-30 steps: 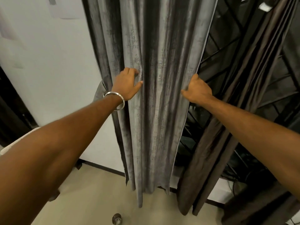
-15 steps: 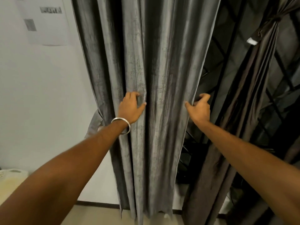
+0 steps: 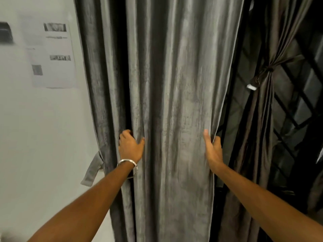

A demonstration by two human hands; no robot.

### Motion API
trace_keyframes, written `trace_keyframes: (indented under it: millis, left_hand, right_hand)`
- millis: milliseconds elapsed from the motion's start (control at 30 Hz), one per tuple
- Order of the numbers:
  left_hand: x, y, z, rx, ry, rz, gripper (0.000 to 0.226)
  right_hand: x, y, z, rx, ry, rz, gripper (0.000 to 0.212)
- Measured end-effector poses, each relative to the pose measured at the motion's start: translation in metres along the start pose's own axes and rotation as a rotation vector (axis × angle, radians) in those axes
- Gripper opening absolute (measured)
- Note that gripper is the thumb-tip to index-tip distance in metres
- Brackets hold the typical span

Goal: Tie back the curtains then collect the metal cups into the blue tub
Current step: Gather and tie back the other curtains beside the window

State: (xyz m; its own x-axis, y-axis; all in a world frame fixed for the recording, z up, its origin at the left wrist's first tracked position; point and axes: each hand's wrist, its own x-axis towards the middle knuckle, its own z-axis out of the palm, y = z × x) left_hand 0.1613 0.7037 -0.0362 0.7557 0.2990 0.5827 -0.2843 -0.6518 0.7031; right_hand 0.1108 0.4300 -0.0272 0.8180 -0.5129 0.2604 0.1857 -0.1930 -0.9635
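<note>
Wall point(image 3: 43, 137): white, on my far left, with printed sheets point(image 3: 52, 55) stuck to it; the print is too blurred to read.
Tie strap point(image 3: 92, 170): a grey fabric band hanging loose from the curtain's left edge, against the wall.
Left hand point(image 3: 130, 148): my fingers curl into a fold near the curtain's left side and my thumb presses on the front, so the hand is closed around a pinch of cloth. A metal bangle point(image 3: 128, 165) sits on my wrist.
Curtain point(image 3: 174, 102): grey, sheeny, hanging in long vertical folds from the top of view to the bottom, between my two hands.
Right hand point(image 3: 212, 151): my thumb lies flat on the front of the curtain and my fingers go round behind its right hem, so the hand is gripping that edge.
Second curtain point(image 3: 265, 110): darker brown, to the right, gathered at its middle by a knotted tie point(image 3: 267, 69) with a small white tag point(image 3: 251, 87) below the knot.
Window grille point(image 3: 300, 105): dark diagonal bars behind and right of the brown curtain.
Cups and tub: out of my view.
</note>
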Motion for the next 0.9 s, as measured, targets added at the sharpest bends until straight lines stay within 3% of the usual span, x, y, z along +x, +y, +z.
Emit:
trace_keyframes:
  millis: [67, 167, 267, 400, 500, 700, 800, 900]
  left_hand:
    - [0.003, -0.004, 0.0, -0.03, -0.034, -0.026, 0.057]
    - [0.003, -0.001, 0.004, -0.121, -0.123, -0.068, 0.044]
    - [-0.007, 0.009, 0.016, -0.15, -0.183, -0.061, 0.037]
    - [-0.024, 0.029, 0.032, -0.177, -0.271, -0.039, 0.063]
    - [-0.035, 0.042, 0.04, -0.215, -0.271, -0.002, 0.053]
    - [-0.045, 0.054, 0.047, -0.251, -0.309, 0.067, 0.052]
    - [-0.044, 0.051, 0.055, -0.22, -0.351, 0.105, 0.05]
    - [-0.051, 0.055, 0.055, -0.251, -0.377, 0.151, 0.042]
  right_hand:
    - [0.007, 0.004, -0.001, -0.123, 0.011, -0.069, 0.064]
    - [0.016, 0.007, 0.0, -0.268, 0.026, -0.072, 0.036]
    - [0.02, 0.011, 0.01, -0.151, -0.074, -0.001, 0.037]
    - [0.01, 0.01, 0.03, 0.067, -0.279, -0.035, 0.065]
    - [0.001, 0.005, 0.045, 0.137, -0.343, -0.086, 0.068]
    - [-0.011, -0.005, 0.072, 0.195, -0.44, -0.171, 0.057]
    - [-0.017, -0.011, 0.081, 0.232, -0.482, -0.161, 0.045]
    - [-0.024, -0.017, 0.087, 0.225, -0.535, -0.122, 0.046]
